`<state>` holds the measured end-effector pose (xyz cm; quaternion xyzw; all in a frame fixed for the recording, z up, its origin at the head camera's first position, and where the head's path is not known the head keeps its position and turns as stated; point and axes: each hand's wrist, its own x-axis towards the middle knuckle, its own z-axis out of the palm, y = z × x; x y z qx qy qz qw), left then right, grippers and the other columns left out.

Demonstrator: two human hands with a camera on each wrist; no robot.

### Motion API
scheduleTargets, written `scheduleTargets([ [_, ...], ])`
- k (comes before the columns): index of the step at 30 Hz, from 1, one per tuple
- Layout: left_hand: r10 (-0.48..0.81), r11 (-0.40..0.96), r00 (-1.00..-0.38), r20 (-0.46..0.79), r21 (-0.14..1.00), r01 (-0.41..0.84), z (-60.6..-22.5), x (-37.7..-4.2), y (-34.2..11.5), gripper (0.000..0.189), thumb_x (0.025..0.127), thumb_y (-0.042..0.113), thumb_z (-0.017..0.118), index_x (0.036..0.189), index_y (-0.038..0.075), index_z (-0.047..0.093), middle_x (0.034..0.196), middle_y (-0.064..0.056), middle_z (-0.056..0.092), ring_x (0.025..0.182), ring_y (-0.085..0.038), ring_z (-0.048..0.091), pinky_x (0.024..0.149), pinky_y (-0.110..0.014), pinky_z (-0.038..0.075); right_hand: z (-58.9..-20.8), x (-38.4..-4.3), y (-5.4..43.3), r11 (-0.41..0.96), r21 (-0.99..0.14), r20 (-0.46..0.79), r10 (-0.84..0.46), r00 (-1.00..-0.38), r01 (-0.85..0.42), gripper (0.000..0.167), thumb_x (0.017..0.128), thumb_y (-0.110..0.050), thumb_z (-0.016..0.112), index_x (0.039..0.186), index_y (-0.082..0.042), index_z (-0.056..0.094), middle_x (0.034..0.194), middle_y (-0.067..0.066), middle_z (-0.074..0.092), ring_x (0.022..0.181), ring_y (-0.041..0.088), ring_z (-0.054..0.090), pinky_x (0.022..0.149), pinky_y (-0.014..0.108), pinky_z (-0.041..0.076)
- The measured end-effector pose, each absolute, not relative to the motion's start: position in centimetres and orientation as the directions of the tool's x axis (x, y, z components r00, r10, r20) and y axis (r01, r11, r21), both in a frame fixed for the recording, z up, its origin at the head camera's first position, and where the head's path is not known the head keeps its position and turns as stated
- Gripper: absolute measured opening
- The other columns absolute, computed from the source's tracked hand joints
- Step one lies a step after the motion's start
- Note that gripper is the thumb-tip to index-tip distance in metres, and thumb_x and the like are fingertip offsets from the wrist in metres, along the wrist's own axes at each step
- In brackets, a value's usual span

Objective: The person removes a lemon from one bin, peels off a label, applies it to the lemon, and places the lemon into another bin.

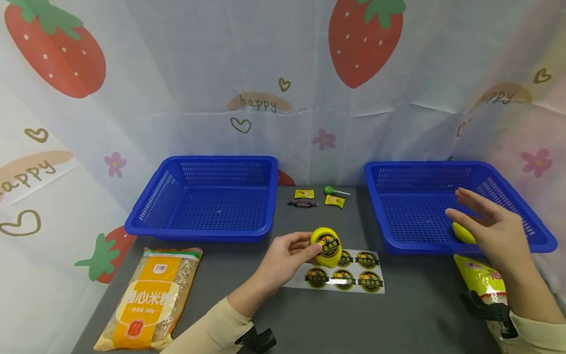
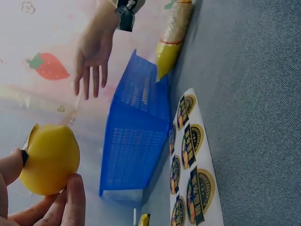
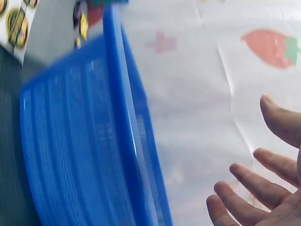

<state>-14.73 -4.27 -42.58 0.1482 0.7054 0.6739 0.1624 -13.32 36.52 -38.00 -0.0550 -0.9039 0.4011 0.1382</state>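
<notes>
Between thumb and fingers, my left hand (image 1: 283, 260) grips a yellow lemon (image 2: 51, 157) above the table. A round black and gold sticker (image 1: 328, 245) is on the lemon's side, with my thumb at its edge. Below lies a white sheet (image 1: 353, 290) of similar round stickers, partly hidden by the left hand and lemon. My right hand (image 1: 501, 231) hovers over the front right of the right blue basket (image 1: 384, 248), fingers spread and holding nothing. Inside that basket, partly covered by the right hand, is a yellow fruit (image 1: 462, 233).
Another blue basket (image 1: 199, 233) stands at the back left. Small wrapped candies (image 1: 304, 194) and a green lollipop (image 1: 328, 190) lie between the baskets. A bag of grain (image 1: 148, 300) sits front left; a yellow-green bag (image 1: 479, 278) lies under the right forearm. A printed curtain (image 1: 309, 137) hangs behind.
</notes>
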Motion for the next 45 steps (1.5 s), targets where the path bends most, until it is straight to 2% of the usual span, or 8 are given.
scheduleTargets([
  [6, 0.438, 0.043, -0.898, -0.026, 0.999, -0.008, -42.5, -14.8, -3.9, 0.047, 0.097, 0.030, 0.070, 0.133, 0.001, 0.061, 0.118, -0.016, 0.072, 0.096, -0.021, 0.073, 0.089, -0.043, 0.059, -39.2, -13.3, 40.1, 0.694, -0.720, 0.263, 0.282, -0.923, 0.006, 0.062, 0.096, -0.039, 0.068, 0.153, -0.024, 0.046, 0.150, 0.002, 0.053, 0.119, -0.009, 0.048, 0.091, -0.001, 0.037],
  [10, 0.435, 0.051, -0.900, -0.033, 0.999, -0.012, -42.5, -14.8, -3.9, 0.047, 0.097, 0.031, 0.069, 0.134, 0.002, 0.061, 0.117, -0.015, 0.072, 0.094, -0.020, 0.073, 0.087, -0.039, 0.060, -40.4, -13.2, 42.6, 0.672, -0.740, 0.277, 0.313, -0.908, 0.006, 0.061, 0.100, -0.031, 0.064, 0.156, -0.023, 0.041, 0.158, -0.006, 0.042, 0.143, 0.004, 0.038, 0.118, 0.020, 0.027],
  [14, 0.432, 0.052, -0.901, -0.036, 0.999, -0.015, -42.7, -14.8, -3.8, 0.047, 0.097, 0.031, 0.069, 0.133, 0.002, 0.061, 0.117, -0.015, 0.073, 0.094, -0.020, 0.074, 0.088, -0.040, 0.059, -41.9, -13.1, 44.7, 0.622, -0.783, 0.302, 0.374, -0.877, -0.004, 0.057, 0.103, -0.022, 0.060, 0.156, -0.020, 0.039, 0.159, -0.013, 0.039, 0.151, 0.008, 0.027, 0.126, 0.037, 0.018],
  [19, 0.435, 0.069, -0.899, -0.046, 0.997, -0.017, -42.8, -14.9, -3.4, 0.050, 0.097, 0.033, 0.069, 0.135, 0.001, 0.060, 0.116, -0.014, 0.073, 0.094, -0.020, 0.073, 0.090, -0.044, 0.058, -44.6, -13.2, 48.7, 0.613, -0.780, 0.225, 0.461, -0.859, 0.124, 0.064, 0.104, -0.026, 0.057, 0.160, -0.023, 0.028, 0.168, 0.001, 0.022, 0.154, 0.037, 0.019, 0.124, 0.055, 0.014],
  [25, 0.407, 0.104, -0.911, -0.064, 0.994, -0.023, -42.5, -15.2, -3.1, 0.053, 0.097, 0.036, 0.069, 0.136, 0.001, 0.060, 0.115, -0.012, 0.074, 0.093, -0.021, 0.074, 0.091, -0.047, 0.058, -51.9, -15.4, 57.4, 0.732, -0.645, 0.258, 0.478, -0.839, 0.219, 0.079, 0.097, -0.042, 0.064, 0.162, -0.029, 0.020, 0.169, 0.011, 0.015, 0.150, 0.051, 0.019, 0.119, 0.066, 0.018],
  [30, 0.414, 0.113, -0.907, -0.079, 0.993, -0.035, -42.2, -15.6, -2.5, 0.052, 0.097, 0.037, 0.069, 0.136, 0.004, 0.060, 0.117, -0.011, 0.073, 0.096, -0.021, 0.074, 0.091, -0.045, 0.058, -52.4, -15.1, 57.6, 0.659, -0.705, 0.121, 0.477, -0.871, 0.263, 0.092, 0.097, -0.042, 0.065, 0.163, -0.021, 0.006, 0.164, 0.031, 0.014, 0.139, 0.065, 0.024, 0.108, 0.076, 0.022],
  [39, 0.428, 0.096, -0.893, -0.137, 0.990, -0.106, -41.0, -17.0, 0.4, 0.054, 0.096, 0.041, 0.068, 0.138, 0.007, 0.059, 0.116, -0.006, 0.075, 0.099, -0.028, 0.074, 0.091, -0.038, 0.058, -52.0, -14.2, 56.2, 0.570, -0.770, 0.046, 0.498, -0.866, 0.287, 0.096, 0.100, -0.042, 0.059, 0.160, -0.015, -0.012, 0.162, 0.037, 0.004, 0.144, 0.063, 0.012, 0.112, 0.073, 0.016],
  [45, 0.434, 0.024, -0.881, -0.189, 0.980, -0.199, -40.3, -18.0, 3.5, 0.038, 0.096, 0.036, 0.070, 0.122, 0.007, 0.070, 0.105, -0.004, 0.076, 0.099, -0.033, 0.073, 0.086, -0.038, 0.060, -51.5, -13.6, 55.7, 0.590, -0.766, 0.051, 0.452, -0.891, 0.255, 0.100, 0.099, -0.041, 0.060, 0.158, -0.023, -0.018, 0.165, 0.030, -0.006, 0.144, 0.065, 0.006, 0.109, 0.077, 0.012],
])
